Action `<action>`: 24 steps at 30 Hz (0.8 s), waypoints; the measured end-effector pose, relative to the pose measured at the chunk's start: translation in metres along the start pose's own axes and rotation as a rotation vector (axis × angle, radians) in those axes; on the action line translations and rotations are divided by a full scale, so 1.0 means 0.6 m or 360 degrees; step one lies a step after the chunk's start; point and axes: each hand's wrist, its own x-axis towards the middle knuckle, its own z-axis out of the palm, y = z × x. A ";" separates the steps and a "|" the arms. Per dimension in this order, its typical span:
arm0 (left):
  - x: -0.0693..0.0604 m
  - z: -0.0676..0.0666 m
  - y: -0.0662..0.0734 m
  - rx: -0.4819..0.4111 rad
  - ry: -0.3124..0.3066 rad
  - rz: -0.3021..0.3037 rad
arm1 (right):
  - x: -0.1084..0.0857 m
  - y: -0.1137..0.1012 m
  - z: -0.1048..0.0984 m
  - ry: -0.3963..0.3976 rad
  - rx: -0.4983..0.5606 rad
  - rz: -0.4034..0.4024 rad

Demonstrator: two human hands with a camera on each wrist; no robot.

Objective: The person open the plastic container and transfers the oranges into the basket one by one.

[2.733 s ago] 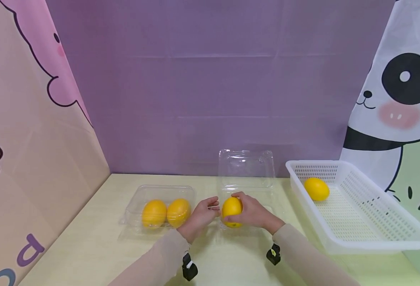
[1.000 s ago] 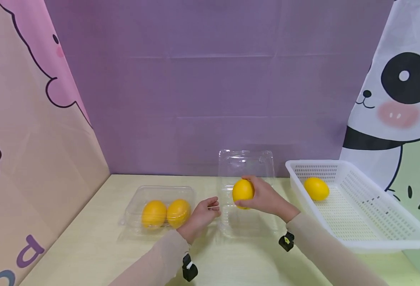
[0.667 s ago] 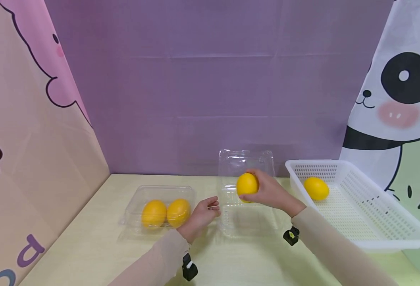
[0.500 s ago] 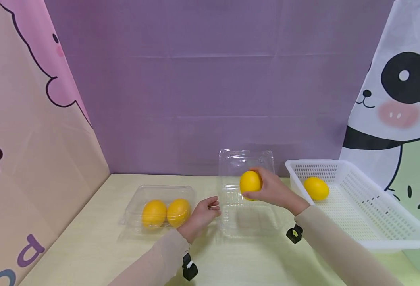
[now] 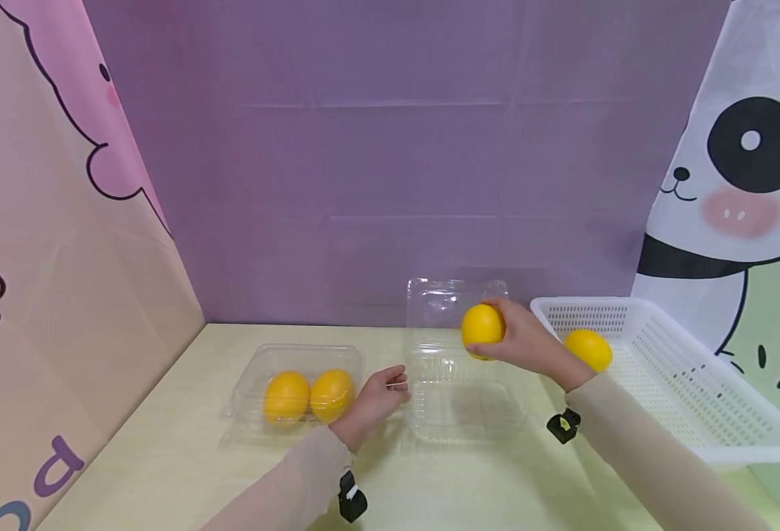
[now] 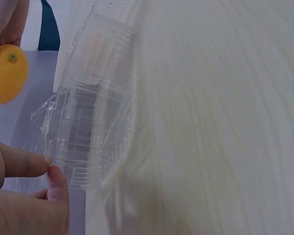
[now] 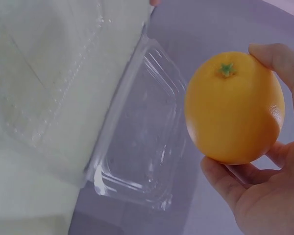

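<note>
My right hand [image 5: 529, 341] grips an orange [image 5: 483, 330] in the air above an open clear plastic box [image 5: 463, 413], whose lid stands up at the back. In the right wrist view the orange [image 7: 234, 107] shows its green stem mark between thumb and fingers. My left hand [image 5: 375, 402] is at the box's left edge. In the left wrist view, thumb and forefinger of the left hand [image 6: 27, 188] pinch the edge of the clear box [image 6: 78, 127]. No fruit lies in that box.
To the left sits a closed clear box [image 5: 307, 354] with two oranges [image 5: 287, 397] inside. A white perforated basket [image 5: 708, 446] stands on the right, holding one yellow-orange fruit [image 5: 587, 349]. A purple cloth [image 5: 363, 162] hangs behind the table.
My right hand has lifted the orange from low in the open box and moved it up and to the right. The left hand stays in place.
</note>
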 end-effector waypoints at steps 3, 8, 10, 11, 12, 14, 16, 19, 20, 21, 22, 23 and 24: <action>0.000 0.000 0.000 -0.0002 0.0002 0.0006 | -0.001 0.001 -0.012 0.0032 -0.0003 0.0016; 0.001 0.000 0.000 -0.0009 -0.0003 0.0008 | -0.002 0.004 -0.030 0.0032 0.0025 0.0050; 0.000 0.000 -0.001 -0.0013 -0.0007 0.0006 | -0.003 0.004 -0.037 0.0029 0.0024 0.0055; 0.000 0.000 -0.001 -0.0011 -0.0008 0.0004 | -0.004 0.004 -0.041 0.0029 0.0017 0.0058; 0.000 0.000 -0.001 -0.0015 -0.0009 0.0003 | -0.005 0.003 -0.044 0.0031 0.0012 0.0063; -0.001 0.000 0.000 -0.0017 -0.0009 0.0002 | -0.006 0.003 -0.052 0.0042 0.0007 0.0062; 0.000 0.000 -0.001 -0.0015 -0.0009 0.0006 | -0.008 0.004 -0.059 0.0061 -0.0001 0.0062; 0.000 0.001 -0.001 -0.0013 -0.0009 0.0015 | -0.009 0.010 -0.070 0.0080 -0.0029 0.0067; 0.001 0.001 -0.002 -0.0015 -0.0010 0.0016 | -0.010 0.012 -0.073 0.0083 -0.0035 0.0074; 0.001 0.001 -0.002 -0.0013 -0.0008 0.0016 | -0.010 0.015 -0.077 0.0089 -0.0047 0.0074; 0.001 0.001 -0.002 -0.0015 -0.0006 0.0012 | -0.011 0.016 -0.080 0.0091 -0.0056 0.0074; 0.001 0.001 -0.002 -0.0014 -0.0004 0.0009 | -0.012 0.019 -0.084 0.0093 -0.0064 0.0077; 0.001 0.001 -0.001 -0.0013 -0.0001 0.0004 | -0.014 0.020 -0.087 0.0095 -0.0069 0.0080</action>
